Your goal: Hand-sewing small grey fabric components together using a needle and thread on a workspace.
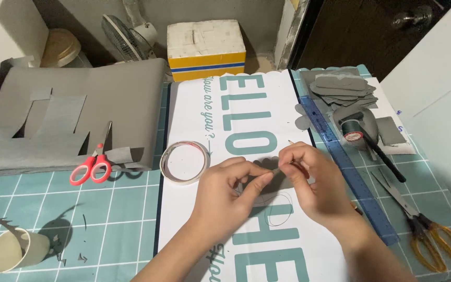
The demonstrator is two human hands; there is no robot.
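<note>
Both hands, left hand [229, 184] & right hand [309, 177], pinch a small grey paper piece [276, 170]; fingertips pressed together. Looks mid-shaping; next move needs a steady grip, tape roll [185, 162] near left.

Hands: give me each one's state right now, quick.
Left hand: fingers pinched shut on a small grey paper piece.
Right hand: fingertips pinched on the same grey paper piece, over the white sheet.
</note>
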